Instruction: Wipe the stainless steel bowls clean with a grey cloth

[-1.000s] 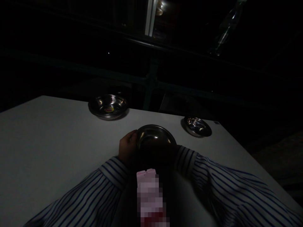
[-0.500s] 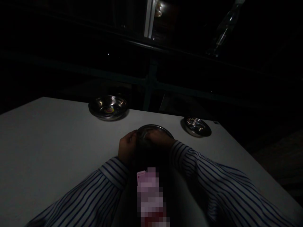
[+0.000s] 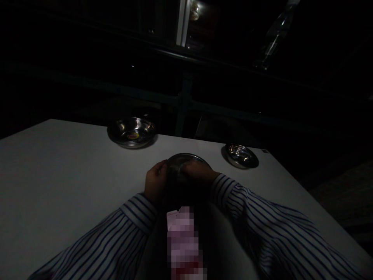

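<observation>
A steel bowl (image 3: pixel 186 158) stands on the white table (image 3: pixel 64 175) right in front of me. My left hand (image 3: pixel 155 182) grips its left rim with the fingers curled round the edge. My right hand (image 3: pixel 199 171) lies inside the bowl with its fingers bent down onto the bottom; the dim light hides whether it holds anything. Both arms wear blue-striped white sleeves.
A larger steel bowl (image 3: pixel 131 132) with a sticker inside sits at the far edge, left of centre. A smaller steel bowl (image 3: pixel 240 155) stands at the far right. A pink card (image 3: pixel 182 241) hangs below my chest. Beyond the table is dark shelving.
My right hand has moved up from below the near rim into the bowl. My left hand has stayed on the rim.
</observation>
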Demonstrator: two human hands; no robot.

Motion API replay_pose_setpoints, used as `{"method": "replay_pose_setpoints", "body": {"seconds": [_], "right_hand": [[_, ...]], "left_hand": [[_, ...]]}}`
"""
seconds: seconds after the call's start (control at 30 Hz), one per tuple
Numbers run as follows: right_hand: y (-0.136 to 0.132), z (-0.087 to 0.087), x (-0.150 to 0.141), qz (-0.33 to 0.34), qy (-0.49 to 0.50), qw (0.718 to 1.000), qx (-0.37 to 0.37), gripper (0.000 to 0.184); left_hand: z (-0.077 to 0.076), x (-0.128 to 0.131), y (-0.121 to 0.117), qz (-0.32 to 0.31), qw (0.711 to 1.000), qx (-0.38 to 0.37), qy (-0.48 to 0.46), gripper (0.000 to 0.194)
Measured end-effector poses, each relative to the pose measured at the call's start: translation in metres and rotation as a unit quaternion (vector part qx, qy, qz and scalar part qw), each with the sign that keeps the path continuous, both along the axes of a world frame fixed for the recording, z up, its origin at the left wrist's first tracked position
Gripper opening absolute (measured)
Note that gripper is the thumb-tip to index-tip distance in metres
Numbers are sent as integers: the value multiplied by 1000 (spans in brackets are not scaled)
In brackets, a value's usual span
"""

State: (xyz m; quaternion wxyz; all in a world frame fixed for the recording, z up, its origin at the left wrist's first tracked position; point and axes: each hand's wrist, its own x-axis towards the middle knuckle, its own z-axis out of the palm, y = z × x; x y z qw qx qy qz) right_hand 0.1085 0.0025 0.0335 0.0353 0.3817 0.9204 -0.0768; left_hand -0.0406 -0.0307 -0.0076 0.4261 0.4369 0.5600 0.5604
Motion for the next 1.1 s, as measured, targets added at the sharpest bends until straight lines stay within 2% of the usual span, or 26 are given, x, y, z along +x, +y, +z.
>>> {"method": "replay_pose_setpoints", "body": {"seconds": [0.2,0.3,0.47,0.73,0.93,1.1], "right_hand": [[-5,-1,-23,57,11,998,-1,23],[-5,0,-25,64,10,998,2,23],[1,0,-16,15,-11,999,38,24],[-1,3,4,-89,-73,992,58,29],[0,3,6,-88,-68,992,55,31],[3,2,10,-52,-53,996,49,27]], "left_hand": [[-1,-1,2,-16,999,0,-42,40],[1,-2,1,-37,999,13,-32,39],[5,-2,-3,-23,999,27,24,32],[2,3,-5,-21,1000,12,-16,33],[3,-2,-3,-21,999,-14,-29,27],[6,-9,-1,-16,999,-33,-17,21]]}}
